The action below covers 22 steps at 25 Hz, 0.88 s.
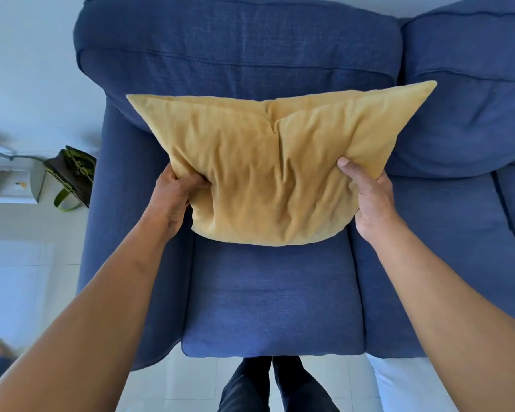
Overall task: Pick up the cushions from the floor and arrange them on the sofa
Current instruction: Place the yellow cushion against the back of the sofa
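Note:
A mustard-yellow cushion is held over the left seat of the blue sofa, its top edge leaning toward the backrest. My left hand grips the cushion's lower left side, fingers dug into the fabric. On the cushion's lower right edge is my right hand, thumb on the front face. Whether the cushion's bottom touches the seat cannot be told. No other loose cushions are visible.
The sofa's left armrest runs beside the seat. A second seat and back cushion lie to the right. A dark bag with green straps and a white box sit on the floor at left. My legs stand on the pale tiles.

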Tool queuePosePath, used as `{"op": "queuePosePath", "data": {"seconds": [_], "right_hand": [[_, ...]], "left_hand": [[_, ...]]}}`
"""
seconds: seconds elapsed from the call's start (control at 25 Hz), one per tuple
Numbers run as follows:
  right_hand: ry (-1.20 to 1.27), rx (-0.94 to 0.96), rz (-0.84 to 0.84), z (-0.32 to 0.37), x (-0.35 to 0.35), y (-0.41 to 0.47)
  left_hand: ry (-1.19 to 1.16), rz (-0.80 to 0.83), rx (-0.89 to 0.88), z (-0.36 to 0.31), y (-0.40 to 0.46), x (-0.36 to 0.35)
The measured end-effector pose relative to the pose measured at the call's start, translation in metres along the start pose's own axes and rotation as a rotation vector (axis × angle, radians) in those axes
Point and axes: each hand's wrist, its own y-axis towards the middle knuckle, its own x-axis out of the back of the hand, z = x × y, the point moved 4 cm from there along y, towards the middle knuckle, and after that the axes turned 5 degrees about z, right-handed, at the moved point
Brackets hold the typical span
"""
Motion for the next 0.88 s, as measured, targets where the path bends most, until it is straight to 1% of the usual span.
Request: {"op": "queuePosePath", "data": {"seconds": [0.08,0.24,0.28,0.36,0.48,0.6,0.68,0.72,0.8,0.88], "right_hand": [[-0.046,-0.021,-0.010,-0.012,0.000,0.017],[-0.364,-0.245,-0.074,-0.041,0.005,0.043],[-0.424,-0.277,-0.091,-0.045,0.007,0.047],[-0.462,-0.300,-0.106,-0.045,0.006,0.055],[-0.417,-0.244,-0.135,-0.027,-0.001,0.063],[-0.270,-0.099,-0.222,0.009,-0.010,0.079],[-0.210,-0.046,-0.247,0.030,-0.017,0.092],[-0.231,-0.045,-0.242,0.039,-0.022,0.097],[-0.335,-0.063,-0.212,0.048,-0.026,0.102],[-0.399,-0.026,-0.230,0.054,-0.021,0.100]], "left_hand": [[0.024,-0.034,0.020,0.009,0.017,0.004],[0.143,0.004,0.183,0.034,0.041,-0.003],[0.151,0.012,0.197,0.036,0.044,-0.006],[0.154,-0.006,0.208,0.033,0.054,-0.004],[0.180,-0.028,0.211,0.023,0.070,0.008],[0.052,-0.149,0.167,-0.010,0.090,0.021],[-0.018,-0.202,0.118,-0.036,0.104,0.023],[-0.021,-0.189,0.111,-0.046,0.109,0.021],[0.059,-0.151,0.087,-0.055,0.111,0.012],[0.138,-0.205,-0.014,-0.059,0.103,0.012]]}}
